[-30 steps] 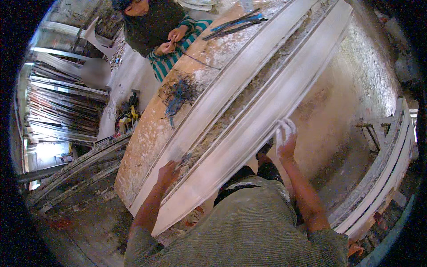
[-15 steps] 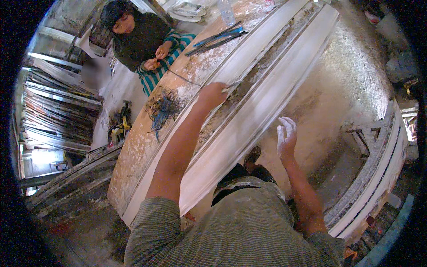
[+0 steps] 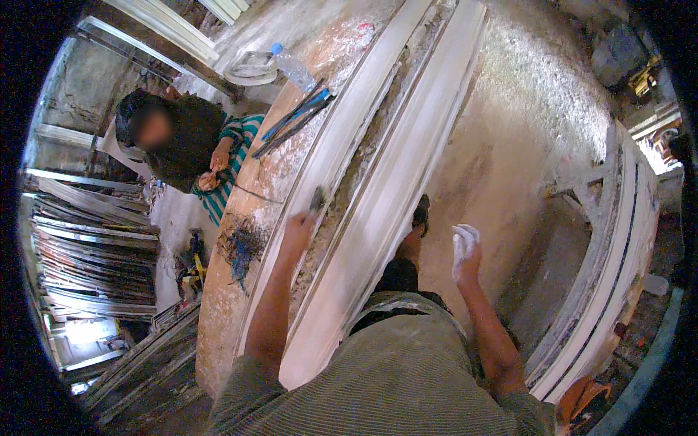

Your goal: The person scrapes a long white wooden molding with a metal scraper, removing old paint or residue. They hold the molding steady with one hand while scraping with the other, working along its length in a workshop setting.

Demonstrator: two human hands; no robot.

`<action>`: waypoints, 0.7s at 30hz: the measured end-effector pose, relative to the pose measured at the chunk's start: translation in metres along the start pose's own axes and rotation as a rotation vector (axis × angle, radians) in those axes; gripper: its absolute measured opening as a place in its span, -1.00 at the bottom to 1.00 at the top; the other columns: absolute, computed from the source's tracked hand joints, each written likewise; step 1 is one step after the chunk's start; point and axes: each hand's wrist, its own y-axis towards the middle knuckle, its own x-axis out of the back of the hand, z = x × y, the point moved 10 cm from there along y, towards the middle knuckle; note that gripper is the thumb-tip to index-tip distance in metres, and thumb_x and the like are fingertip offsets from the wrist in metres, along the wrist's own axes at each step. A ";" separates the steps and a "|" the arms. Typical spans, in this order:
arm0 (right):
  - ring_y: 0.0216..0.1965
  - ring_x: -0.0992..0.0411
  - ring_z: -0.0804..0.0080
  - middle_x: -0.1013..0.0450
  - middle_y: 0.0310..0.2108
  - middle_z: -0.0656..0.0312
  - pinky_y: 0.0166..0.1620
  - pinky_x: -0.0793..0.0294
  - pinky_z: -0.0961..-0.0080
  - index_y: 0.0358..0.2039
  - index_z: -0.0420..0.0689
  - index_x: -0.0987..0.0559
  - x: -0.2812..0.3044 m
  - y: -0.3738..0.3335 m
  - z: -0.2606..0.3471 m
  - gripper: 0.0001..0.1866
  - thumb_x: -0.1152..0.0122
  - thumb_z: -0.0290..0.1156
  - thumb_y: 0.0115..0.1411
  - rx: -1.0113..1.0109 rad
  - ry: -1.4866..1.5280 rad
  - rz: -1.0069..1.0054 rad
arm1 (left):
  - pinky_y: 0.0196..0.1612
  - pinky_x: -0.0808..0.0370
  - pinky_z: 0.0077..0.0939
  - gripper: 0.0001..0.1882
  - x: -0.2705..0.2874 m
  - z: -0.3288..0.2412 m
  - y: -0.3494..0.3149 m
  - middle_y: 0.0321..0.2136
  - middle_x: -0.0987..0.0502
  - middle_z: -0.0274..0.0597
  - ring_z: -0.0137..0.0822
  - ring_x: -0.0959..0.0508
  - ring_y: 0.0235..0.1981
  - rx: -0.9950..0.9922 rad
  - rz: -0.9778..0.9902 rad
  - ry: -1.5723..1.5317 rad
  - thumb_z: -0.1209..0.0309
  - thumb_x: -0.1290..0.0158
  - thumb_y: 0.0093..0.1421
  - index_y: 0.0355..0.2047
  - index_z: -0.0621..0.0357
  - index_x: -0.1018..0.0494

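Observation:
My left hand (image 3: pixel 297 232) is closed around a small flat tool with a dark blade, which looks like a scraper (image 3: pixel 317 198). Motion blurs the blade. It hovers at or just over the inner edge of the far white moulding strip (image 3: pixel 345 120); whether it touches, I cannot tell. A second long white strip (image 3: pixel 396 171) runs parallel on my side, with a rough, crusted gap (image 3: pixel 356 163) between the two. Out to the right, my right hand (image 3: pixel 466 253) hangs in the air, fingers loosely bent and coated in white, holding nothing.
Across the spattered board (image 3: pixel 222 327), a seated person (image 3: pixel 178 142) handles a thin dark strand. Dark and blue strips (image 3: pixel 294 120), a tangled heap of strands (image 3: pixel 242 251) and a plastic bottle (image 3: pixel 291 69) lie on it. A curved moulding frame (image 3: pixel 603 291) stands right.
My left hand has drawn back toward me along the far strip with the tool. My right hand stays raised and empty. The whole view has shifted, and the seated person appears lower.

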 end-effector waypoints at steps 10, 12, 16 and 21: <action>0.06 -0.40 0.20 -0.45 -0.03 0.09 0.18 -0.34 0.34 -0.11 -0.19 -0.61 -0.016 0.156 0.020 -0.80 -0.14 -0.50 0.27 0.079 0.035 0.161 | -0.39 -0.41 -0.20 -0.54 -0.096 -0.141 0.189 -0.61 -0.48 0.11 -0.19 -0.44 -0.56 -0.036 0.026 -0.138 0.12 -0.04 0.26 -0.42 0.41 -0.48; 0.05 -0.40 0.21 -0.45 -0.03 0.10 0.16 -0.36 0.33 -0.11 -0.18 -0.61 -0.004 0.189 0.019 -0.80 -0.13 -0.50 0.28 0.130 -0.042 0.143 | -0.42 -0.39 -0.23 -0.57 -0.070 -0.128 0.145 -0.62 -0.45 0.10 -0.27 -0.43 -0.57 -0.059 -0.012 -0.008 0.16 -0.03 0.30 -0.39 0.42 -0.49; 0.02 -0.41 0.27 -0.45 -0.02 0.11 0.05 -0.47 0.37 -0.10 -0.17 -0.61 0.017 0.248 0.008 -0.79 -0.09 -0.50 0.30 0.232 -0.212 0.109 | -0.40 -0.38 -0.19 -0.63 -0.064 -0.085 0.104 -0.59 -0.48 0.13 -0.24 -0.44 -0.54 0.268 0.040 -0.160 0.22 -0.06 0.29 -0.34 0.40 -0.49; 0.00 -0.42 0.37 -0.41 0.02 0.12 -0.09 -0.55 0.47 -0.10 -0.16 -0.60 0.015 0.298 -0.017 -0.79 -0.02 -0.46 0.36 0.050 -0.159 0.139 | -0.23 -0.47 -0.08 -0.66 -0.120 -0.163 0.217 -0.45 -0.53 0.31 0.18 -0.52 -0.41 0.019 0.033 -0.033 0.28 -0.01 0.28 -0.32 0.43 -0.49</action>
